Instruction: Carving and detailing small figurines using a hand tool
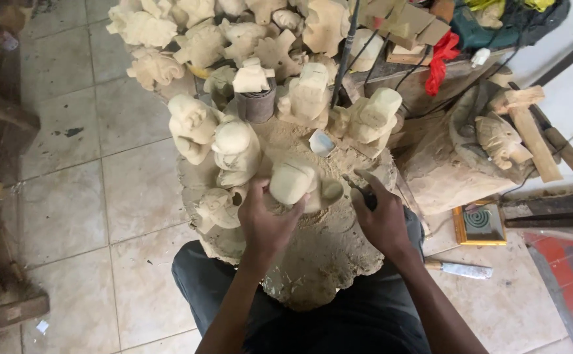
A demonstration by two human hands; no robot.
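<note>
My left hand [267,219] grips a pale, rough-carved wooden figure [293,180] and presses it onto a dusty wooden stump block [325,255] in front of my knees. My right hand [381,219] is closed around a dark-handled carving tool [367,195] whose tip meets the figure's right side. Other pale carved figures [234,147] stand on the stump just beyond my left hand. Sawdust covers the stump top.
A heap of unfinished carvings [201,39] fills the top of the view. A larger brown carved block [460,154] and a wooden mallet [529,128] lie right. A knife [460,269] and a small framed box [479,225] rest on the tiled floor.
</note>
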